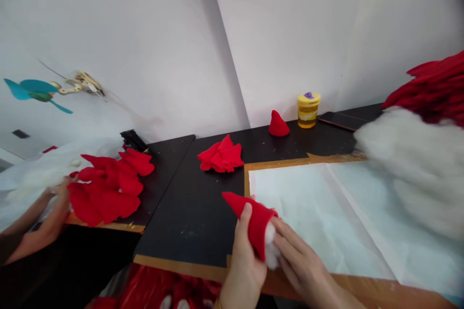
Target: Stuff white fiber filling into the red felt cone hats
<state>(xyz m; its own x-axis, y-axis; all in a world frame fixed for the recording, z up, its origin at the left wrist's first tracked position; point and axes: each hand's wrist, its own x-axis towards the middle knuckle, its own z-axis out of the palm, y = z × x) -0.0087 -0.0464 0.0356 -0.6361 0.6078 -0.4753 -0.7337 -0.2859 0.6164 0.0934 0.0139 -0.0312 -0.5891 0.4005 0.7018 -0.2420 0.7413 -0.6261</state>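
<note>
Red cone [255,222] at the left edge of the white sheet [308,203] is clamped in left fingers [246,215], right fingers [289,237], together, touching protruding stuffing [271,253].

Pointed red fabric cone [255,224] sits btwn the person's L hand [250,257] and R hand [302,258], above nr edge of flat black table [195,212]; fluffy white stuffing [271,252] in its open end. R of cone: flat white paper sheet [300,203] on tabletop, w/ big fluffy white fibre heap [416,169] at R. Bhd cone: crumpled red fabric pile [222,154]. Farther back, L to R nr smooth white wall [145,34]: small upright red fabric cone [278,124], round yellow-lidded plastic tub [308,117], flat dark phone [337,120]. Far L: loose red fabric heap [108,188], co-worker's hand [60,190] just L.
</note>
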